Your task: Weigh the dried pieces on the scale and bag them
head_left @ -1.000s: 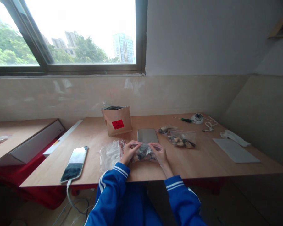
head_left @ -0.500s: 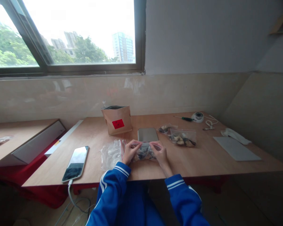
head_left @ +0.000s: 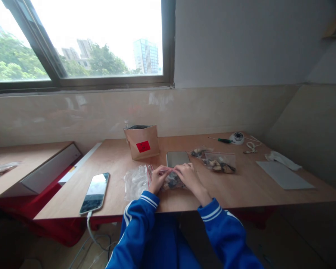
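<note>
Under window [head_left: 81, 41], cluttered wooden table [head_left: 240, 186]

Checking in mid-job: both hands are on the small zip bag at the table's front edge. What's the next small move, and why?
Probably slide the pinch along the bag's top strip. The left hand and right hand meet close together at the top edge of the zip bag, which holds dark pieces and lies on the table. Whether the seal is closed cannot be told.

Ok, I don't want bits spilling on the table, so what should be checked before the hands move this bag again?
1. Left hand has a grip on the filled zip bag: ok.
2. Right hand pinches the pink seal: ok.
3. Seal shut along its whole length: cannot tell.
4. Bag rests on the table: ok.
5. Empty bags lie beside it, apart from the seal: ok.
</note>
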Demonstrator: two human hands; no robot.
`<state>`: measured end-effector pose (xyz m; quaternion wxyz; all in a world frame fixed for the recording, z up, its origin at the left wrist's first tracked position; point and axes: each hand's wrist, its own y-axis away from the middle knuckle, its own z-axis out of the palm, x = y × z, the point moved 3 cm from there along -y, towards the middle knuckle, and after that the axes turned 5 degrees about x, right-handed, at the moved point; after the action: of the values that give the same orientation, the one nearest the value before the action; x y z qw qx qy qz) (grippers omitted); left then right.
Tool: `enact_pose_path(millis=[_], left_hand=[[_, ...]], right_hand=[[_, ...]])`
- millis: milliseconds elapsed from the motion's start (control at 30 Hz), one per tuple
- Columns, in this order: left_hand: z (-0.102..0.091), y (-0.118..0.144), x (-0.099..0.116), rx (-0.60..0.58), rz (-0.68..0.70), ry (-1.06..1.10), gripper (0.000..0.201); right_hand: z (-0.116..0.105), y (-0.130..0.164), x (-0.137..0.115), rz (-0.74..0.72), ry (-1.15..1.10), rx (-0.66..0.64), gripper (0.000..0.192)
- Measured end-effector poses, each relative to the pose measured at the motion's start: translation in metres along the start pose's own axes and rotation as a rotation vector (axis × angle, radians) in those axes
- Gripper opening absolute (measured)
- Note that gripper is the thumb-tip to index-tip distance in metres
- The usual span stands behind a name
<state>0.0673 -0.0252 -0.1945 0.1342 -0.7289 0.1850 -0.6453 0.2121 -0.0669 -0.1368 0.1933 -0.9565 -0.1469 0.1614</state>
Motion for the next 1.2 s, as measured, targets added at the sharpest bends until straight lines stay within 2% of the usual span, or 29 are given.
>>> enact_pose_path(millis=[100,300,500,667,933,1067,1200], left_hand=[[0.000,0.000,0.001,-0.013,-0.018,0.014,0.028],[0.002,0.002,0.007,-0.046,-0.001,-0.017,0.031],[0.001,0.002,0.005,0.009,-0.026,-0.018,0.031],[0.002,0.001,0.002,-0.029,-0.042,0.035,0.029],[-0.001,0.003,0.005,0.001,-0.091,0.075,0.038],[-0.003,0.003,0.005,-0.036,-0.159,0.085,0.054],[-0.006,0.000,0.003,0.011,-0.174,0.080,0.058]], right_hand=[[-0.003,-0.006,-0.001,-0.024,0.035,-0.104,0.027],[0.000,-0.010,-0.004,-0.022,0.100,-0.121,0.022],[-0.001,-0.006,0.004,0.031,0.047,-0.071,0.026],[-0.002,-0.001,0.010,0.006,0.007,-0.040,0.027],[0.001,0.011,0.020,-0.003,-0.093,0.009,0.024],[-0.020,0.025,0.037,0.038,-0.144,0.011,0.028],[-0.068,0.027,0.071,0.083,-0.122,0.080,0.028]])
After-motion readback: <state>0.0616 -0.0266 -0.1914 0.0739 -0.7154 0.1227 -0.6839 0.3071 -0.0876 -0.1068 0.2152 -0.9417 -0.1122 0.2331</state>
